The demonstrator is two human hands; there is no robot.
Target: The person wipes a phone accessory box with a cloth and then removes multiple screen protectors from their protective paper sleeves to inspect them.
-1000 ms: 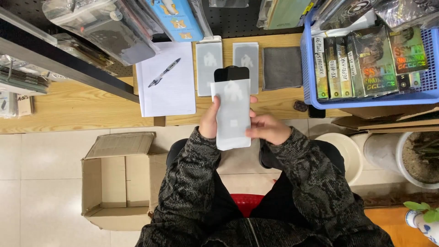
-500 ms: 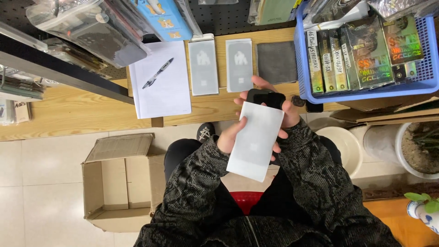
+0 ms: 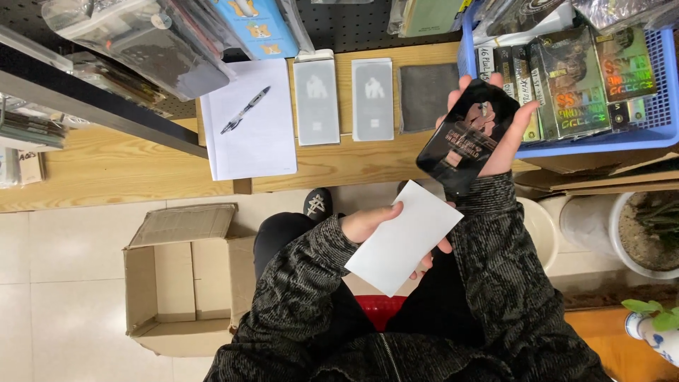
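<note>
My right hand holds a flat black glossy packet up near the front edge of the wooden table, close to the blue basket. Lower, over my lap, my left hand grips a plain white sleeve or envelope by its upper left edge, with fingers showing under its lower right edge. The black packet and the white sleeve are apart.
On the table lie a white sheet with a pen, two grey-white flat packs and a dark grey cloth. The blue basket holds several dark packets. An open cardboard box stands on the floor at left; pots stand at right.
The black packet has come out of the white sleeve. My right hand lifted it up and to the right toward the basket, while my left hand kept the sleeve low over my lap.
</note>
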